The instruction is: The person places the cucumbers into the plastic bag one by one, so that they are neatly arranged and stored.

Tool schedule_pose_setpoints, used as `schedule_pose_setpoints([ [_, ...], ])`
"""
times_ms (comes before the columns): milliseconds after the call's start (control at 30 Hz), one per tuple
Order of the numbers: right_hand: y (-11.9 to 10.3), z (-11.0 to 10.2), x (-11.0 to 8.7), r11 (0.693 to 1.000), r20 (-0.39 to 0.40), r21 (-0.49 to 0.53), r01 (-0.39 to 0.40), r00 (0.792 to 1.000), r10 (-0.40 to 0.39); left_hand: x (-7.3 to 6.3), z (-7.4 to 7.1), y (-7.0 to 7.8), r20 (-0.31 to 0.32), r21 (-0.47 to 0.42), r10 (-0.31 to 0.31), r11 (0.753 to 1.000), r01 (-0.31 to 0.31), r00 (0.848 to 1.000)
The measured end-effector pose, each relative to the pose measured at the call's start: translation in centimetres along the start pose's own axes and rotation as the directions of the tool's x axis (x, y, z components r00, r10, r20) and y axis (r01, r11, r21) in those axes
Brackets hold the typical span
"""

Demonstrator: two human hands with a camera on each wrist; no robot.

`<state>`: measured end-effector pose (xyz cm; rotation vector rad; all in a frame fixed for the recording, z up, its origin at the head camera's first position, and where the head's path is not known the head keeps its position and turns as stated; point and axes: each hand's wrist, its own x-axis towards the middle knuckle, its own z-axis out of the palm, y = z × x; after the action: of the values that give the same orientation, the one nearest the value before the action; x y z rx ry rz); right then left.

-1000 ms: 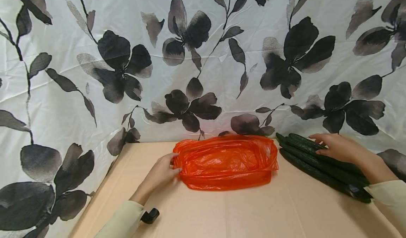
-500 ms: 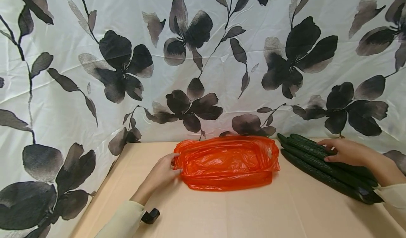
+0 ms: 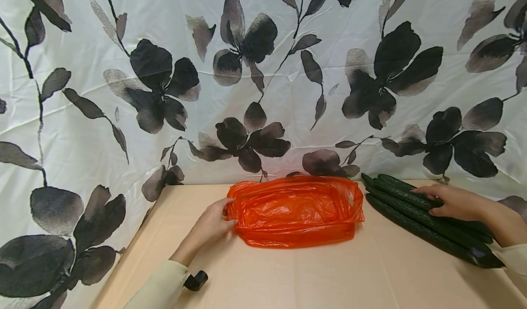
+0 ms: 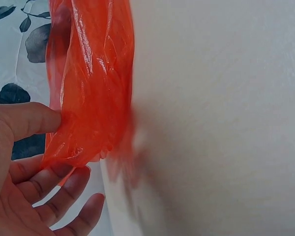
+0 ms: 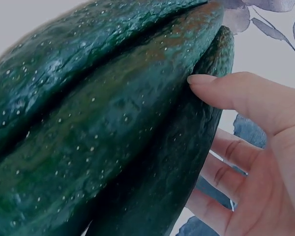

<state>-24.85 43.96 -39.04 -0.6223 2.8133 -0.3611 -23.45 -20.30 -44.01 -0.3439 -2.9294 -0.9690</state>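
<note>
In the head view a crinkled orange-red plastic bag [image 3: 294, 213] lies at the middle of the table's back edge. My left hand [image 3: 214, 222] pinches its left end. The left wrist view has the thumb on one side of the bag [image 4: 96, 78] and fingers [image 4: 37, 179] on the other. Several dark green cucumbers [image 3: 411, 219] lie side by side, slanted, at the right. Over them is my right hand [image 3: 463, 201], holding the rightmost one. In the right wrist view the thumb lies on that cucumber [image 5: 162, 152], with the fingers [image 5: 221, 172] along its far side.
The table [image 3: 309, 277] has a pale beige top. Behind and to the left hangs a white cloth [image 3: 173, 20] with dark floral prints. A small black object [image 3: 195, 280] shows beside the left sleeve.
The cucumbers' near ends have swung to the right. My right hand has shifted right and its fingers have come down around a cucumber. The left hand and bag stay as they were.
</note>
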Motion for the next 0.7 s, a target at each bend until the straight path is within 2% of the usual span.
schedule_pose_setpoints([
  [267, 0.4, -0.1, -0.3, 1.0, 0.032, 0.009, -0.015, 0.999, 0.014, 0.0, 0.0, 0.2, 0.004, 0.004, -0.016, 1.0, 0.016, 1.0],
  [467, 0.8, -0.2, -0.3, 1.0, 0.018, 0.027, 0.007, 1.0, -0.007, 0.0, 0.0, 0.2, -0.002, 0.007, -0.007, 1.0, 0.007, 1.0],
  [700, 1.4, -0.5, -0.5, 0.996, 0.057, 0.092, 0.022, 0.998, -0.028, 0.0, 0.0, 0.4, 0.003, 0.005, -0.011, 1.0, 0.011, 1.0],
])
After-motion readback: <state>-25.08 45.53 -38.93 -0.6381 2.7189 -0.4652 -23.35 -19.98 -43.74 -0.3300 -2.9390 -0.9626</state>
